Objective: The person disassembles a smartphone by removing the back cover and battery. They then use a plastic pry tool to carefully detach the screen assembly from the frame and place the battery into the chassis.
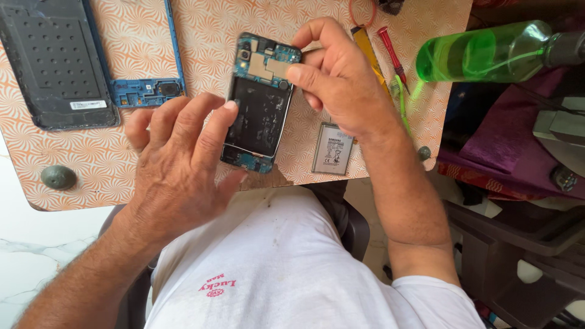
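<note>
Two hands work on an opened phone point(261, 102) that lies near the front edge of the bench point(122, 176). The left hand point(177, 164) is spread loosely, its fingers half curled; the index fingertip presses against the phone's left rim while the thumb sits close to the lower end, so the hand steadies the phone rather than wrapping round it. The right hand point(341, 79) comes in from the other side, fingers bent, with the thumb tip resting on the pale metal shield at the phone's upper end and the other fingers curled behind the top right corner; it pinches that corner lightly.

The phone is a flat rectangle with its back off: a dark, smooth cavity in the middle, blue circuit board at both ends. Just to its right, touching nothing, lies a thin silver battery point(332, 149). At the far left are a black back cover point(55, 67) with rows of small dots and a blue plastic frame point(146, 91). A red-handled screwdriver point(393, 58) and a clear green bottle point(487, 52) lie to the right. Orange swirl-patterned sheet covers the bench.
</note>
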